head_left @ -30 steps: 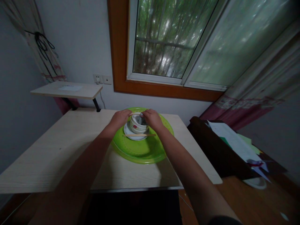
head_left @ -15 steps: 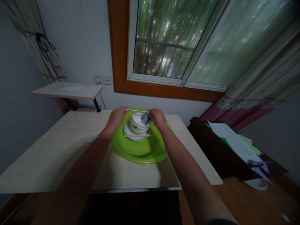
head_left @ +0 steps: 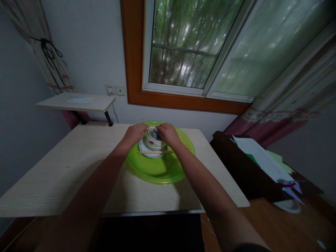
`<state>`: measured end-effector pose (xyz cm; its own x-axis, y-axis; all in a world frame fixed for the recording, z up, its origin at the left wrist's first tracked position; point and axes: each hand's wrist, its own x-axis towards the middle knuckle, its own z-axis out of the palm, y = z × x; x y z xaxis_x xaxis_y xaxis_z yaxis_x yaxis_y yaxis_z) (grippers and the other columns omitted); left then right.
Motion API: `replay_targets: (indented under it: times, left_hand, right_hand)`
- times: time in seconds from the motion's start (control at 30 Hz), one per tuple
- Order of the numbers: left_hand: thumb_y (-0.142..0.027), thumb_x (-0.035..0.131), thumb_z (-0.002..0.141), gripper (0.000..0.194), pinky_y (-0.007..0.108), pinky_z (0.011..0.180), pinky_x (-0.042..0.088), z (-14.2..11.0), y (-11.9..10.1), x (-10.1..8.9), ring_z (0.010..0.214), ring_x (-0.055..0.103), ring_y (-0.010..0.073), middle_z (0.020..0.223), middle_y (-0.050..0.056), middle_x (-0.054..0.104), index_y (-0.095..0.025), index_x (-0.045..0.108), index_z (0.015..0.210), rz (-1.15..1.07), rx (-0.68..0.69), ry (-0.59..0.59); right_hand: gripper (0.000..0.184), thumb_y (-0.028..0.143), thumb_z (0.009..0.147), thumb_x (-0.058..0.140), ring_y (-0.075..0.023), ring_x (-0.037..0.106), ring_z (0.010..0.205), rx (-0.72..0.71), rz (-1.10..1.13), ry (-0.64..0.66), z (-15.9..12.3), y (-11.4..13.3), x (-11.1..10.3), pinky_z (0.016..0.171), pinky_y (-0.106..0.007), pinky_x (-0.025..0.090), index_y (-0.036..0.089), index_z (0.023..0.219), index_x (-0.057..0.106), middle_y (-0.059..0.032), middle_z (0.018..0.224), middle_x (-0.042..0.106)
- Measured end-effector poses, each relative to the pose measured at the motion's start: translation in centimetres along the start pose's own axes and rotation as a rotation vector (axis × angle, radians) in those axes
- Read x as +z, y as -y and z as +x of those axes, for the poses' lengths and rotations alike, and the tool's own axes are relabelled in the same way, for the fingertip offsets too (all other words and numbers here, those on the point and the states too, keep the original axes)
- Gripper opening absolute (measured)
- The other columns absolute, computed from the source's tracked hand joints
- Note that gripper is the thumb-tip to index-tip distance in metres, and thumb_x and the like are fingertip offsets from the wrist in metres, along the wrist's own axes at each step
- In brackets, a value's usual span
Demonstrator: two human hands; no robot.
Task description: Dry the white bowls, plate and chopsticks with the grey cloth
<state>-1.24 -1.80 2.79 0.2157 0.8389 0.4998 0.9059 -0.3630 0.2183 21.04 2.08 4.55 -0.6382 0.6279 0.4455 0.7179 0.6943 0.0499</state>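
My left hand [head_left: 136,133] pinches the left end of a thin wooden chopstick [head_left: 151,128] above the bowls. Closed around the same stick is my right hand [head_left: 168,134], with a bunched grey cloth [head_left: 155,135] in its fingers; the stick's far end pokes out to the right. Right below are stacked white bowls [head_left: 155,145] with a small red mark, standing on a white plate [head_left: 143,148]. Wooden chopsticks [head_left: 152,152] lie across the plate's near side. All of this sits on a round green tray [head_left: 159,171].
The tray stands on a pale wooden table [head_left: 86,168]. At the back left is a small raised shelf [head_left: 57,100] on black legs. Beyond the table are a window [head_left: 183,45] and, to the right, a dark brown piece of furniture [head_left: 236,168] with papers.
My right hand has moved left with the cloth, closer to my left hand, so more of the chopstick sticks out on the right. My left hand has shifted slightly right and down.
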Motion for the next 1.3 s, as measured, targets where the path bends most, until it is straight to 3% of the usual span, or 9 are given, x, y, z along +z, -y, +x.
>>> replay_targets:
  times: [0.17, 0.37, 0.57, 0.67, 0.73, 0.83, 0.97, 1.1, 1.3]
  left_hand:
    - [-0.032, 0.042, 0.1, 0.032, 0.032, 0.083, 0.048, 0.0, 0.6, -0.4, 0.099, 0.067, 0.0233, 0.104, 0.009, 0.074, -0.021, 0.072, 0.105, -0.048, -0.1, -0.149]
    - [-0.03, 0.042, 0.099, 0.029, 0.032, 0.08, 0.046, 0.1, 1.2, -0.6, 0.092, 0.065, 0.0222, 0.1, 0.009, 0.073, -0.021, 0.07, 0.098, -0.073, -0.183, -0.2]
    - [-0.035, 0.041, 0.099, 0.032, 0.033, 0.079, 0.045, 0.1, 1.1, -0.6, 0.092, 0.065, 0.0242, 0.099, 0.01, 0.074, -0.02, 0.07, 0.097, -0.03, -0.195, -0.133]
    - [-0.037, 0.041, 0.1, 0.034, 0.034, 0.08, 0.046, 0.1, 0.9, -0.3, 0.093, 0.067, 0.0247, 0.1, 0.011, 0.074, -0.02, 0.071, 0.099, 0.001, -0.158, -0.067]
    - [-0.038, 0.041, 0.1, 0.036, 0.033, 0.081, 0.046, 0.1, 0.7, -0.1, 0.093, 0.067, 0.0247, 0.101, 0.01, 0.075, -0.02, 0.072, 0.1, 0.011, -0.109, -0.022]
    - [-0.04, 0.041, 0.1, 0.037, 0.033, 0.082, 0.048, 0.0, 0.4, 0.1, 0.094, 0.068, 0.0244, 0.1, 0.009, 0.076, -0.021, 0.073, 0.099, 0.015, -0.025, 0.025]
    - [-0.04, 0.042, 0.101, 0.037, 0.031, 0.082, 0.048, -0.1, 0.3, 0.1, 0.094, 0.069, 0.0229, 0.099, 0.008, 0.076, -0.022, 0.073, 0.097, 0.004, 0.032, 0.026]
    - [-0.042, 0.042, 0.101, 0.038, 0.032, 0.079, 0.047, 0.0, 0.5, 0.1, 0.09, 0.069, 0.0239, 0.095, 0.01, 0.076, -0.02, 0.072, 0.095, -0.004, 0.019, 0.001]
    - [-0.039, 0.045, 0.1, 0.035, 0.032, 0.079, 0.048, 0.0, 0.4, 0.0, 0.089, 0.069, 0.0236, 0.095, 0.01, 0.076, -0.02, 0.073, 0.095, -0.073, -0.002, -0.02]
  right_hand:
    - [0.028, 0.033, 0.102, 0.054, -0.0247, 0.06, 0.105, 0.174, 0.021, -0.072, -0.7, -3.2, -0.1, 0.086, -0.033, 0.039, 0.022, 0.12, 0.073, -0.0088, 0.111, 0.074]
    - [0.03, 0.027, 0.101, 0.049, -0.0235, 0.062, 0.101, 0.387, 0.194, -0.22, -1.8, -7.0, 0.6, 0.091, -0.032, 0.043, 0.016, 0.116, 0.073, -0.0113, 0.111, 0.074]
    - [0.03, 0.035, 0.099, 0.05, -0.0239, 0.062, 0.097, 0.651, 0.364, -0.632, -2.3, -7.6, 0.7, 0.09, -0.036, 0.046, 0.014, 0.106, 0.07, -0.0131, 0.105, 0.072]
    - [0.028, 0.041, 0.096, 0.056, -0.0215, 0.059, 0.092, 0.666, 0.421, -0.844, -2.1, -6.8, 0.3, 0.088, -0.036, 0.046, 0.016, 0.107, 0.063, -0.0098, 0.104, 0.067]
    - [0.026, 0.043, 0.094, 0.06, -0.0203, 0.057, 0.088, 0.626, 0.419, -0.896, -1.8, -6.1, 0.1, 0.086, -0.036, 0.046, 0.019, 0.102, 0.059, -0.0073, 0.1, 0.062]
    - [0.02, 0.04, 0.094, 0.061, -0.0204, 0.055, 0.09, 0.461, 0.429, -0.839, -1.3, -4.7, 0.0, 0.085, -0.035, 0.047, 0.021, 0.097, 0.055, -0.0059, 0.098, 0.057]
    - [0.011, 0.032, 0.096, 0.059, -0.0225, 0.056, 0.098, 0.12, 0.447, -0.543, -0.6, -2.1, 0.2, 0.09, -0.037, 0.049, 0.021, 0.098, 0.058, -0.0095, 0.102, 0.06]
    - [0.016, 0.033, 0.1, 0.056, -0.0231, 0.06, 0.102, -0.139, 0.405, -0.22, -0.4, 0.0, 0.5, 0.094, -0.037, 0.049, 0.02, 0.105, 0.065, -0.0105, 0.109, 0.066]
    - [0.02, 0.03, 0.102, 0.054, -0.0231, 0.062, 0.11, -0.133, 0.417, -0.201, -0.6, -0.2, 0.7, 0.099, -0.038, 0.049, 0.02, 0.111, 0.068, -0.0109, 0.119, 0.069]
